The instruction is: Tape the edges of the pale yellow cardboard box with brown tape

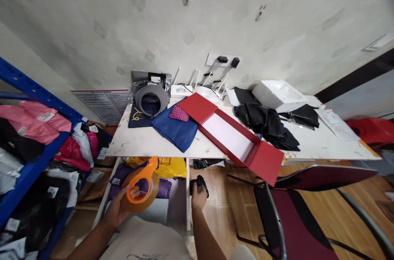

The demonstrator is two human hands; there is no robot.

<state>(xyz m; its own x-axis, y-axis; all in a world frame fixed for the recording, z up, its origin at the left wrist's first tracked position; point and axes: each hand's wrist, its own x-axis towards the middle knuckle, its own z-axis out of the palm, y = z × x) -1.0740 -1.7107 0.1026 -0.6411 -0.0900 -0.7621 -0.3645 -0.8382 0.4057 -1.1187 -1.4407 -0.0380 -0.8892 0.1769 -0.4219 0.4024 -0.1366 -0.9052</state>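
My left hand (120, 207) grips an orange tape dispenser (142, 184) with a roll of brown tape, held low in front of the white table (144, 143). My right hand (199, 199) is closed around a small black object (198, 184) below the table's front edge. On the table lies an open red box (234, 137) with a white inside. Beside it sits a folded blue cloth (177, 128) with a small magenta dotted pouch (179, 113) on top.
Black fabric (266, 122) and a white box (278, 94) lie on the table's right part. A grey ring-shaped item (151, 96) stands at the back left. Blue shelving (29, 169) full of packed garments is on the left. A dark red chair (295, 210) stands right.
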